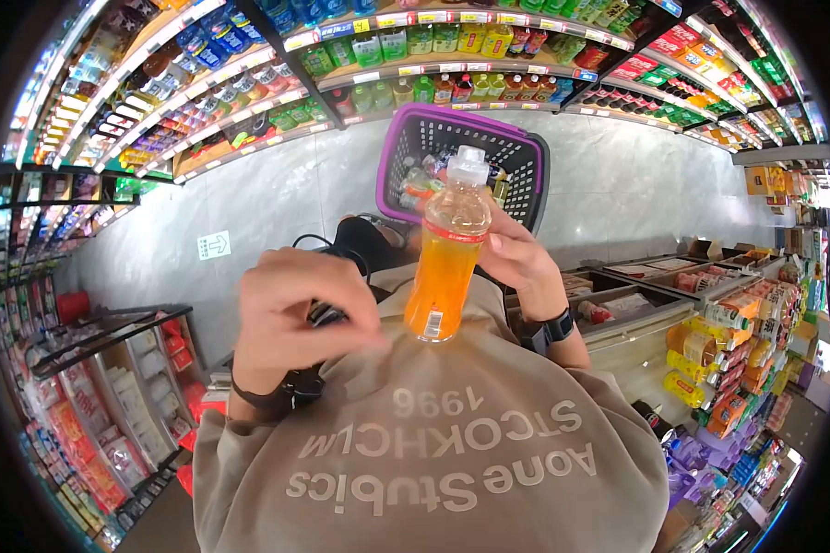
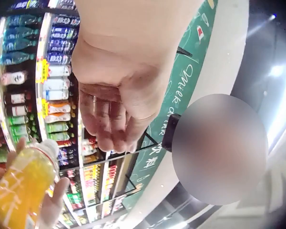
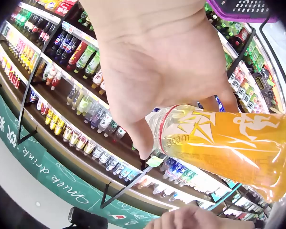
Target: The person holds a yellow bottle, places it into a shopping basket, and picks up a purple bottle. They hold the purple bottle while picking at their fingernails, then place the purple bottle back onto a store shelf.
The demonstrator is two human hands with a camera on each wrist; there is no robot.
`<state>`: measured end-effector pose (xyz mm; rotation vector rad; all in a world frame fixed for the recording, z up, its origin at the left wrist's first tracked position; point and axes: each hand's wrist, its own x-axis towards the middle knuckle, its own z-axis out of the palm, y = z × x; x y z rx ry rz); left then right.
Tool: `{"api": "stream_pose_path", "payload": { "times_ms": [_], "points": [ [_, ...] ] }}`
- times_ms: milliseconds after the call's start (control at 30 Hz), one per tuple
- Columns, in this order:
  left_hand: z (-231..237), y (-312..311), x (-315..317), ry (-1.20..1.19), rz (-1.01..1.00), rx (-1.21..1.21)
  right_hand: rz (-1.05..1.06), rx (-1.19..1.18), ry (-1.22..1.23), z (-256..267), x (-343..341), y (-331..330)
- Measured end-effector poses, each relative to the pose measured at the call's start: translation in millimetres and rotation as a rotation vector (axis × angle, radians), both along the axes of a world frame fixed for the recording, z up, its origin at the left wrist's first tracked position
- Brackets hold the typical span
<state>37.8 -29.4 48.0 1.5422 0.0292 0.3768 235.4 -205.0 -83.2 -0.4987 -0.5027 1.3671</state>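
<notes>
A bottle of orange drink [image 1: 444,281] with a red neck ring and a clear cap [image 1: 469,164] stands tilted before the chest. My right hand [image 1: 516,251] grips it around the upper part; in the right wrist view, the thumb and fingers of that hand [image 3: 157,71] lie on either side of the bottle's neck [image 3: 165,128]. Left of the bottle, my left hand [image 1: 300,309] is raised and blurred, touching nothing. The left wrist view shows its fingers [image 2: 107,119] loosely bent and empty, with the bottle [image 2: 26,188] at the lower left.
A purple-rimmed basket [image 1: 389,175] with several items stands on the grey floor [image 1: 277,184] beyond the bottle. Drink shelves [image 1: 452,66] curve across the far side. Chest-like bins [image 1: 618,300] and stacked packets [image 1: 747,323] are at the right, a rack of packets [image 1: 88,415] at the left.
</notes>
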Motion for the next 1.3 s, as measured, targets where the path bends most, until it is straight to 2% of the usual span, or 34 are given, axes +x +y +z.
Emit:
{"api": "stream_pose_path", "payload": {
  "times_ms": [67, 100, 233, 333, 367, 467, 500, 600, 733, 1067, 1167, 1200, 1300],
  "points": [
    [-14.0, 5.8, 3.2, 0.098, 0.12, 0.269, 0.012, -0.014, 0.005, -0.4, -0.6, -0.1],
    [-16.8, 4.1, 6.5, 0.105, 0.149, 0.317, 0.023, -0.023, 0.003, 0.3, -0.7, 0.0],
    [-24.8, 1.8, 11.3, 0.091, 0.121, 0.191, 0.017, -0.019, -0.066, 7.1, -1.7, 7.3],
    [-17.3, -5.2, 9.5, -0.104, -0.009, -0.489, 0.01, -0.006, -0.091, 11.2, -4.4, 8.6],
    [-14.9, -5.5, 10.6, -0.246, -0.085, -0.587, 0.021, -0.005, -0.077, 5.5, -4.1, 7.4],
    [-11.8, 5.4, 18.0, -0.58, -0.386, -0.673, -0.004, 0.007, -0.056, 6.6, -5.0, 5.2],
    [-8.6, 7.4, 16.7, -0.614, -0.438, -0.653, -0.015, 0.01, -0.049, 6.1, -5.9, 5.3],
    [1.7, 1.6, 18.9, -0.723, -0.442, -0.74, -0.025, 0.003, -0.053, 8.6, -5.0, 4.0],
    [-6.5, 15.0, 14.7, -0.702, -0.561, -0.612, -0.014, -0.052, -0.077, 11.3, -5.3, 2.2],
    [1.9, 10.3, 13.1, -0.704, -0.53, -0.625, -0.062, -0.063, -0.077, 5.1, -6.7, 0.7],
    [37.0, -6.9, 11.8, -0.665, -0.484, -0.578, -0.085, -0.067, -0.068, 3.9, -7.4, 0.6],
    [51.6, -16.0, 11.2, -0.695, -0.518, -0.574, -0.077, -0.074, -0.07, 4.3, -7.0, 0.6],
    [76.5, -61.4, 8.6, -0.869, -0.452, -0.594, -0.082, -0.107, -0.085, 0.8, -7.6, 1.6]
  ]
}}
